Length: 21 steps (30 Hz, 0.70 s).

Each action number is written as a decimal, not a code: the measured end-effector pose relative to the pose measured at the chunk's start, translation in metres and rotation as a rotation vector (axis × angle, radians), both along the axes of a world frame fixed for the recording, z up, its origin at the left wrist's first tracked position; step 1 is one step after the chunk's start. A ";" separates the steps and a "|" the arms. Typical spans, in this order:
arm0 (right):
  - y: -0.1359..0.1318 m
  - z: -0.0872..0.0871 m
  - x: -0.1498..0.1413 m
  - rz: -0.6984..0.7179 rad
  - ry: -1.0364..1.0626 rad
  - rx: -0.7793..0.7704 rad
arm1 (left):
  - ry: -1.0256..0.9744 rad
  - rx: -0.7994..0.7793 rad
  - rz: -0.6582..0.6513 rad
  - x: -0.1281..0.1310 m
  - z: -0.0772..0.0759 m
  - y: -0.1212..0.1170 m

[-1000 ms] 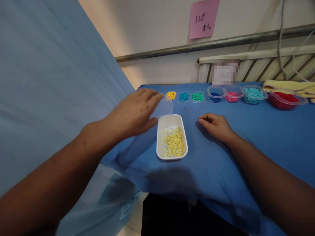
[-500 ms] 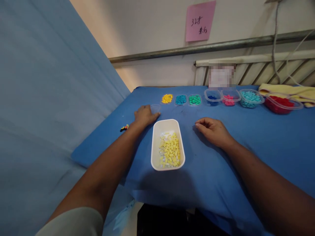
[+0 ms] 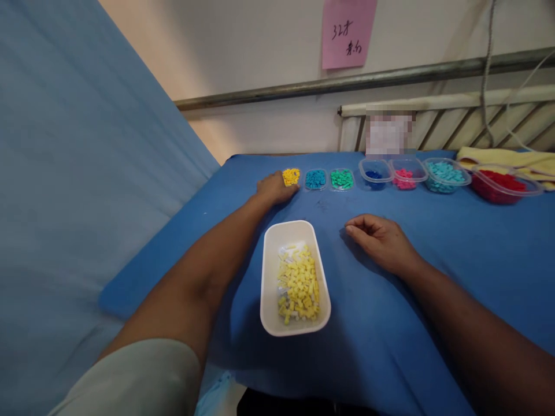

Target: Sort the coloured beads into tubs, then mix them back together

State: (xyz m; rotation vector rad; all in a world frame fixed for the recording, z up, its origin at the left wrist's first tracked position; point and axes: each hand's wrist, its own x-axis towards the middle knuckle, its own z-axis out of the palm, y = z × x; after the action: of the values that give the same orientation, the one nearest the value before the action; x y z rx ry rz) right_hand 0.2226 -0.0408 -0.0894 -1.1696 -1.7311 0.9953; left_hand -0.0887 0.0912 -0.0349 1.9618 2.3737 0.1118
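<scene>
My left hand (image 3: pixel 274 188) is stretched far forward and rests on the blue table cover (image 3: pixel 433 242), its curled fingers against the left side of a small clear tub of yellow pieces (image 3: pixel 292 175). What lies under the fingers is hidden. Loosely curled and holding nothing, my right hand (image 3: pixel 381 240) lies on the cover to the right of a white oblong tray (image 3: pixel 289 236). That tray holds pale yellow pieces (image 3: pixel 299 283) and a few white ones.
Clear tubs stand in a row along the table's far edge: blue (image 3: pixel 315 179), green (image 3: pixel 341 178), dark blue (image 3: pixel 375 172), pink (image 3: pixel 404 174), teal (image 3: pixel 446 172) and red (image 3: pixel 498 182). A yellow cloth (image 3: pixel 511 159) lies far right. A blue sheet (image 3: pixel 87 173) hangs left.
My left hand came down from above the tray with a small clear cup, touched the table, then slid forward to the yellow tub. The right hand stayed put.
</scene>
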 end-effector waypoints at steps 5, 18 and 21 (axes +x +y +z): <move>-0.001 0.001 0.000 -0.003 0.005 0.007 | 0.011 0.006 0.001 0.005 -0.007 0.022; 0.000 0.001 -0.001 0.000 0.023 -0.013 | -0.193 0.104 0.025 0.000 -0.001 0.022; 0.000 -0.001 0.000 -0.004 0.029 -0.010 | -0.252 0.160 -0.027 -0.005 0.005 0.016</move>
State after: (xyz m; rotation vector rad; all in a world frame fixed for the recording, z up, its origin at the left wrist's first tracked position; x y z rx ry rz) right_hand 0.2227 -0.0404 -0.0903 -1.1594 -1.7024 1.0141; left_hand -0.0935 0.1073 -0.0301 1.9108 2.2367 0.5306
